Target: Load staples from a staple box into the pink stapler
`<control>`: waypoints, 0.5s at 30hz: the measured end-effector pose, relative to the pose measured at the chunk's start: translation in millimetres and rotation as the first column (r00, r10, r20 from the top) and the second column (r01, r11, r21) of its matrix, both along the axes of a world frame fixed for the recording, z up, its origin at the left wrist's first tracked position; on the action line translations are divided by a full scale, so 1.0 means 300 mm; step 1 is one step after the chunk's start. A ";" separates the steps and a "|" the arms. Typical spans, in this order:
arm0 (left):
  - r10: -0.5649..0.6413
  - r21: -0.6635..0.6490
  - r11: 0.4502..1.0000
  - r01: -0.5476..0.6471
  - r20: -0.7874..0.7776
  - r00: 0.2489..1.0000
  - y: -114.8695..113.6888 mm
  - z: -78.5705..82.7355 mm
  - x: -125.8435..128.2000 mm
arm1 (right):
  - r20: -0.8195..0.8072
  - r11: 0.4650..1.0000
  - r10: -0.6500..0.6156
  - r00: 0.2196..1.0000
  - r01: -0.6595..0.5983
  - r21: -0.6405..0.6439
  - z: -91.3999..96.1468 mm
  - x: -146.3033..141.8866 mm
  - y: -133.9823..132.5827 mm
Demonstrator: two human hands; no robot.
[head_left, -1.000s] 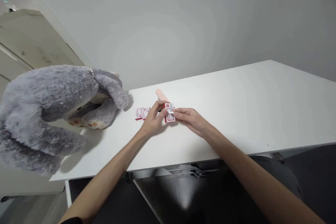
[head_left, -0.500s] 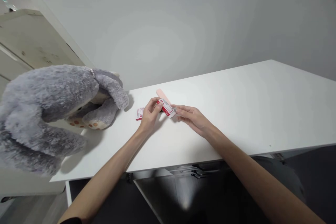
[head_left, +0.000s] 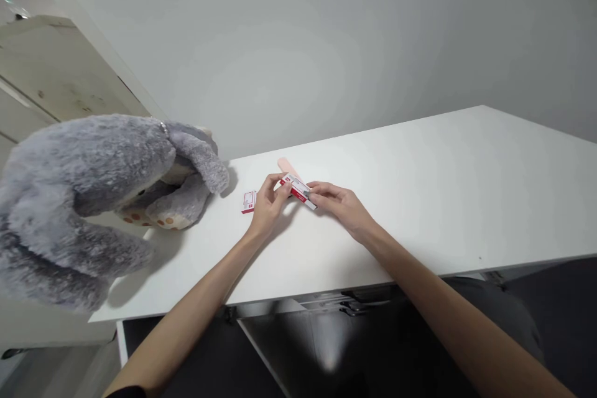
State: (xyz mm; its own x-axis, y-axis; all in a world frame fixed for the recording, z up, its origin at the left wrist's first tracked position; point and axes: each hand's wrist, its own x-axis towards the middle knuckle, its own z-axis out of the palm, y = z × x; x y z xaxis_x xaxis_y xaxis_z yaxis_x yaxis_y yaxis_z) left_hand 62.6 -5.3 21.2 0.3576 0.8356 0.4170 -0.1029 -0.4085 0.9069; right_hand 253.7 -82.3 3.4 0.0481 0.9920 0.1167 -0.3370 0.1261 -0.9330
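Note:
A small red and white box (head_left: 297, 189) is held just above the white table (head_left: 420, 199) between both hands. My left hand (head_left: 267, 208) pinches its left end with curled fingers. My right hand (head_left: 342, 208) grips its right end with the fingertips. A second red and white box (head_left: 249, 201) lies flat on the table just left of my left hand. A pale pink stick-like object (head_left: 286, 166) lies behind the hands, partly hidden by the held box.
A big grey plush toy (head_left: 97, 199) with spotted soles sprawls over the table's left end. The wall runs close behind the table. A metal bracket (head_left: 345, 305) shows under the front edge. A pale cabinet (head_left: 41, 68) stands at far left.
The held box has turned from upright and facing me to lying sideways and tilted between the hands. One box beside my left hand is now hidden or gone from sight.

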 end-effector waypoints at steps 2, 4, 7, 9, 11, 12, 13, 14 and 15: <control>-0.007 -0.034 0.999 0.010 0.064 0.998 0.009 -0.006 0.001 | 0.017 1.000 -0.012 1.000 0.012 -0.015 -0.001 -0.003 0.001; -0.015 -0.070 0.997 0.023 0.106 0.994 0.016 -0.010 0.000 | 0.019 0.999 -0.044 0.999 0.045 -0.030 -0.005 -0.005 0.004; -0.011 -0.111 0.993 0.026 0.132 0.991 0.016 -0.008 -0.001 | 0.039 0.997 -0.073 0.997 0.075 -0.034 -0.016 -0.005 0.008; -0.010 -0.136 0.990 0.030 0.142 0.990 0.012 -0.003 -0.002 | 0.063 0.998 -0.059 0.996 0.061 -0.034 -0.023 -0.004 0.010; -0.024 -0.167 0.985 0.050 0.151 0.988 0.009 0.001 -0.004 | 0.078 0.998 -0.042 0.996 0.045 -0.040 -0.028 -0.004 0.012; -0.030 -0.185 0.981 0.060 0.158 0.987 0.009 0.002 -0.005 | 0.080 0.998 -0.036 0.996 0.040 -0.041 -0.029 -0.004 0.012; -0.033 -0.203 0.977 0.067 0.166 0.986 0.008 0.003 -0.006 | 0.080 0.999 -0.032 0.996 0.036 -0.040 -0.029 -0.004 0.013; -0.033 -0.220 0.973 0.072 0.175 0.984 0.009 0.004 -0.007 | 0.075 0.999 -0.033 0.997 0.036 -0.036 -0.028 -0.004 0.013; -0.030 -0.239 0.968 0.074 0.182 0.983 0.009 0.004 -0.008 | 0.067 0.999 -0.039 0.997 0.041 -0.029 -0.026 -0.004 0.013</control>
